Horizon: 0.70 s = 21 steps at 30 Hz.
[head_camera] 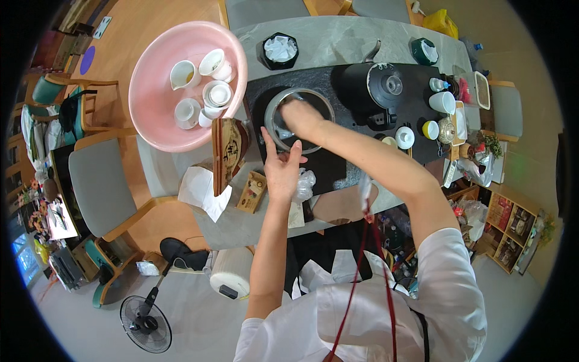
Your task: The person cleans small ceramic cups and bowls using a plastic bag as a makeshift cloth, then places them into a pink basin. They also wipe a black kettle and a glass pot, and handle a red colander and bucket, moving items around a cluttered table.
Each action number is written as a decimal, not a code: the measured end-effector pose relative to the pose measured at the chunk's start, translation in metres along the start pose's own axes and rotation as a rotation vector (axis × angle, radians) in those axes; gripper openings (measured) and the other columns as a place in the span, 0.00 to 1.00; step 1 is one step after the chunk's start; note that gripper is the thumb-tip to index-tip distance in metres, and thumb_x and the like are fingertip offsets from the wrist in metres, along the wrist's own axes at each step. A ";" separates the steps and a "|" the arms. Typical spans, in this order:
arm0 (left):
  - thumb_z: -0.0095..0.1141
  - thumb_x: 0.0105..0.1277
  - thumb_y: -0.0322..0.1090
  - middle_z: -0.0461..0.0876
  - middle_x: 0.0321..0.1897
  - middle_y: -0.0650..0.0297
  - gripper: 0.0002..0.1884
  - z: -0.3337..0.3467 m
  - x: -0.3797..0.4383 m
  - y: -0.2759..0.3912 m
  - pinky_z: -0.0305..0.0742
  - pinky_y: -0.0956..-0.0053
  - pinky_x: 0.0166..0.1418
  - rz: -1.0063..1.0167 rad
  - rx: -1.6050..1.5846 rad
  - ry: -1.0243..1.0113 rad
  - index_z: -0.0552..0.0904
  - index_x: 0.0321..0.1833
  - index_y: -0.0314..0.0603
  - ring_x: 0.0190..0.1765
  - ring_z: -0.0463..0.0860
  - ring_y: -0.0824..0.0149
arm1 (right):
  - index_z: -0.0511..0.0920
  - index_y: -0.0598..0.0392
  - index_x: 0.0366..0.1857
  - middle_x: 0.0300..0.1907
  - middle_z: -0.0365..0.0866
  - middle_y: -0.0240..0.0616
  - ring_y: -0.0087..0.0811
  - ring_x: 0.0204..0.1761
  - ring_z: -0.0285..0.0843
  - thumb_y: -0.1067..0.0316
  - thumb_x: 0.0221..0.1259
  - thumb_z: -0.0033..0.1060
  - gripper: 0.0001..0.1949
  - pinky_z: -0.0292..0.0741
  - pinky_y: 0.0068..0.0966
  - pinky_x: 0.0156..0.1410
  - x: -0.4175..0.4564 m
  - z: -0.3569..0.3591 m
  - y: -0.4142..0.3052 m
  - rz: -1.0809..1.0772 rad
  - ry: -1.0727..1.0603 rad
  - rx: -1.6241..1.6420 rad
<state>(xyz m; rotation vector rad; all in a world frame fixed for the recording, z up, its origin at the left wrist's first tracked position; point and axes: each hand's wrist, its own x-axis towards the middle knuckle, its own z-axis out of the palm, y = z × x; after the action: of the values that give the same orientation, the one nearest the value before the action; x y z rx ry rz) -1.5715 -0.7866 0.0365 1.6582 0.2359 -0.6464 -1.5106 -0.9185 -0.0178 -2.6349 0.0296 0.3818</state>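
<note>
A round glass bowl point(329, 105) with a thick, pale rim sits on the black stone tea tray point(334, 178). My left hand point(281, 169) is at its near side, index finger and thumb spread along the wall, holding it. My right hand point(301, 118) reaches down into the bowl from the right. Blur and the bent wrist hide its fingers, so whether they grasp anything is unclear. To the right stands a black kettle point(377, 88) with a spout and a clear lid knob. Crumpled clear plastic point(304, 185) lies beside my left wrist.
A pink basin point(151, 68) holding several white cups point(184, 74) is at left. Near it are an upright brown package point(228, 154), white paper point(206, 192) and a small box point(252, 192). Teaware, including a white cup point(442, 102), crowds the tray's right end. Two black-green containers point(280, 50) hold tissue.
</note>
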 end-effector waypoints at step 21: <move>0.59 0.66 0.35 0.84 0.38 0.62 0.44 -0.002 0.004 -0.005 0.71 0.82 0.42 -0.020 -0.079 -0.054 0.42 0.76 0.41 0.32 0.81 0.74 | 0.82 0.61 0.34 0.38 0.83 0.51 0.51 0.44 0.81 0.71 0.49 0.59 0.09 0.78 0.39 0.47 -0.010 -0.028 0.005 -0.340 -0.643 -0.074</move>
<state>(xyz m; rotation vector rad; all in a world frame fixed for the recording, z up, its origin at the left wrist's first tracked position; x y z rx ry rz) -1.5704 -0.7843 0.0302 1.5623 0.2357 -0.6877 -1.5135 -0.9364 0.0068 -2.3998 -0.6367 1.0913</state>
